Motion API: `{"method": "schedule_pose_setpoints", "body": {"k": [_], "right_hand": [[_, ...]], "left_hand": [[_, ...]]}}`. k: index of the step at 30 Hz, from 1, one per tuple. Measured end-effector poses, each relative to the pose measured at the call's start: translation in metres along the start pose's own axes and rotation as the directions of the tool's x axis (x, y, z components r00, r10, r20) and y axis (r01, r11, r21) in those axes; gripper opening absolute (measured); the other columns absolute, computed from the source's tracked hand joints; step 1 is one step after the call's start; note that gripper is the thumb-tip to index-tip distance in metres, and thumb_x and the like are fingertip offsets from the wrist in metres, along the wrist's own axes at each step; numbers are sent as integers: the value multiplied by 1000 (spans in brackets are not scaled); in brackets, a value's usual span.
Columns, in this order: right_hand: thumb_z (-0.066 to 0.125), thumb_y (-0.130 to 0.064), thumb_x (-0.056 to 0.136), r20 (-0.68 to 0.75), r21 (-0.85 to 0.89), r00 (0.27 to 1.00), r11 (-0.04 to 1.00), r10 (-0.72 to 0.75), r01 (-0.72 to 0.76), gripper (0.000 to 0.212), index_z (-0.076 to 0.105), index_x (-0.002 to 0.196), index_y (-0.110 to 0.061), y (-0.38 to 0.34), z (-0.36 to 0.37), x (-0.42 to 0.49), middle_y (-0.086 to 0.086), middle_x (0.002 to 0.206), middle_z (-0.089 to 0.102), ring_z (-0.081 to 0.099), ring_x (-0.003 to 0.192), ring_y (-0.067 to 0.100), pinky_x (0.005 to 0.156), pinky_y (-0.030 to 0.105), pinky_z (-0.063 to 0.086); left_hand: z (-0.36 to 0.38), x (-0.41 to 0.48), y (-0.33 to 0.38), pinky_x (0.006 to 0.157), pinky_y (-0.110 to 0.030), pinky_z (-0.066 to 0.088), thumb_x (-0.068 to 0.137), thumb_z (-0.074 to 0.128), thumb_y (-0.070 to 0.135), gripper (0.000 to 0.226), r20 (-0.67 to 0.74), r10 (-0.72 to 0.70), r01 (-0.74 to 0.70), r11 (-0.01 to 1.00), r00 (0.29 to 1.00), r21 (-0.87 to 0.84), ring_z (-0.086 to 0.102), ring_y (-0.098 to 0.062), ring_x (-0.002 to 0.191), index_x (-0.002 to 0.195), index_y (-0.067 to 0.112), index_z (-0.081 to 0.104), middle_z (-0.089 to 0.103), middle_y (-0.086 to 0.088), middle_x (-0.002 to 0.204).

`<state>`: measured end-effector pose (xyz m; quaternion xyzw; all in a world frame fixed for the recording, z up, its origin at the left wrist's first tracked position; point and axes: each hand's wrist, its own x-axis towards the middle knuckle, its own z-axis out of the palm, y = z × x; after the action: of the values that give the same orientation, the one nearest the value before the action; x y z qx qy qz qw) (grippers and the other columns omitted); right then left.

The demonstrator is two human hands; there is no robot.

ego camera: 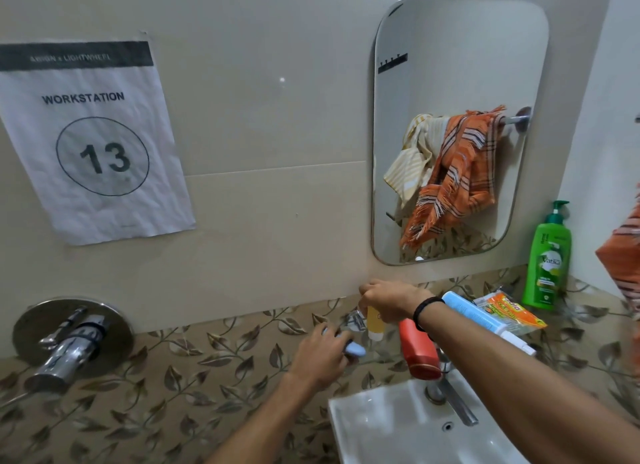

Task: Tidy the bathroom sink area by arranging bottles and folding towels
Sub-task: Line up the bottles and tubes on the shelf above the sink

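My right hand [389, 299] grips the top of a small yellow bottle [375, 323], which hangs upright over the back of the sink ledge. My left hand [323, 354] is closed around a pale blue tube [356, 350] just left of it. A red bottle [419, 351] stands inverted on its cap behind the tap, partly hidden by my right forearm. A blue and white tube [474, 313] lies on the ledge beside an orange packet [512, 311]. A green pump bottle [546, 261] stands upright in the corner. An orange striped towel [620, 255] shows at the right edge.
The white sink [381, 425] with its chrome tap [457, 406] sits below my arms. A mirror [460, 48] above it reflects an orange and a yellow towel bunched on a rail. A chrome wall tap [69, 342] sticks out at the left, under a paper workstation sign [93, 134].
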<state>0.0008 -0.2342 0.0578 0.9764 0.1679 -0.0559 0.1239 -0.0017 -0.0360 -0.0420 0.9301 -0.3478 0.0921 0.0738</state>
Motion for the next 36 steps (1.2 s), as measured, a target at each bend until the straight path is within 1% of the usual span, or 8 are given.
{"method": "schedule_pose_setpoints", "body": {"k": [2,4,7,9,13,17,24,36], "right_hand": [[58,1,90,26,44,1000,999,-12,11,45,64,129,-22,0,-3,2,7,128,53,48,124,27,95,39,47],[65,2,85,45,114,999,993,-11,6,48,64,127,-21,2,-4,4,8,126,54,54,118,28,91,38,49],[75,-1,80,39,230,999,973,20,-29,54,58,127,-22,7,-6,5,6,125,57,59,113,28,85,38,51],[78,-6,81,26,277,999,960,39,-44,52,58,126,-21,11,-5,3,6,123,60,58,110,27,80,33,46],[76,-9,84,4,370,998,927,61,-58,46,59,125,-19,17,1,1,8,120,63,57,103,24,76,31,42],[79,-12,80,-40,480,994,874,105,-73,44,63,120,-20,23,11,-3,5,115,65,55,95,18,74,28,41],[82,-16,79,-61,570,989,818,132,-74,36,67,112,-18,33,17,-12,-1,99,63,58,88,19,58,21,37],[84,-23,79,-16,640,989,762,148,-103,41,65,115,-19,38,32,-5,4,107,68,65,96,25,76,35,51]], "left_hand": [[-1,2,0,90,-36,45,99,51,35,32,-48,-43,37,992,998,-123,53,-24,124,129,25,54,59,-1,133],[-5,5,0,84,-32,45,99,55,33,28,-82,-164,124,923,983,-363,60,-19,115,126,27,58,64,4,125],[-8,9,-2,85,-27,49,100,62,33,27,-38,-301,177,654,953,-735,64,-14,109,126,27,62,68,6,117],[-7,11,-3,84,-22,50,101,61,30,22,6,-305,171,519,952,-838,65,-13,107,123,29,61,69,4,116],[-5,12,-4,76,-16,49,101,61,25,14,15,-328,168,444,944,-880,63,-10,96,115,28,61,69,2,111],[-4,12,-7,70,-6,49,95,68,10,31,35,-315,180,444,948,-878,62,-3,95,120,27,58,68,6,110],[5,14,-16,79,-18,53,81,76,-8,55,74,-299,200,416,951,-887,66,-18,100,121,27,62,70,-2,112],[-3,11,-14,77,-15,54,81,77,-5,57,117,-294,231,389,948,-892,65,-17,109,123,29,57,69,-1,118]]}}
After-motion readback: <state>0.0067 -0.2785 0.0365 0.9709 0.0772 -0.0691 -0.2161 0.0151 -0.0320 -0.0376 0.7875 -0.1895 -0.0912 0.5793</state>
